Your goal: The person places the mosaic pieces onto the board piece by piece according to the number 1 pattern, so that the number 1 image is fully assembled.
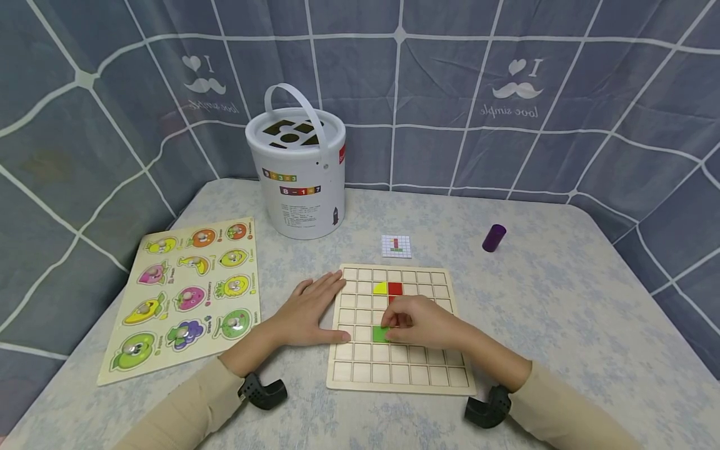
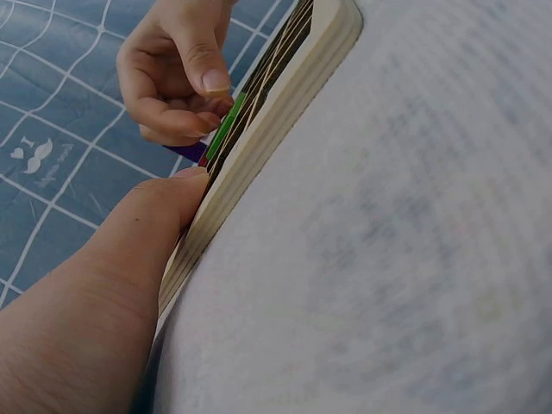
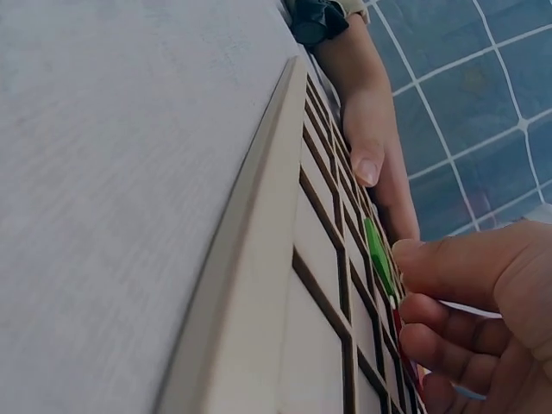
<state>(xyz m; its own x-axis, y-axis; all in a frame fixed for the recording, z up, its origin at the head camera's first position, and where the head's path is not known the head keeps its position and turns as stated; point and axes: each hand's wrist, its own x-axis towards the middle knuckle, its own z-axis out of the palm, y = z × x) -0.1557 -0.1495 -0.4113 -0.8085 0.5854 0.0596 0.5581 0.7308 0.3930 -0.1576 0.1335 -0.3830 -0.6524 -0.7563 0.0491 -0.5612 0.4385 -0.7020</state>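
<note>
A light wooden grid board (image 1: 400, 387) lies flat on the table. My left hand (image 1: 309, 312) rests along its left side, fingers stretched out and thumb on the rim. With curled fingers, my right hand (image 1: 422, 322) pinches at a green square tile (image 1: 380, 334) in the grid; the fingertips partly cover it. Thumb and bent fingers also meet the green tile (image 3: 378, 254) in the right wrist view. Farther up the grid sit a yellow cut-corner tile (image 1: 380, 288) and a red tile (image 1: 395, 289), with more red partly behind the right hand.
Behind the board lies a small pattern card (image 1: 396, 246) with coloured squares. A purple cylinder (image 1: 494, 238) lies to the right. A white lidded bucket (image 1: 304, 206) with a handle stands at the back left. The fruit puzzle board (image 1: 185, 284) lies at left.
</note>
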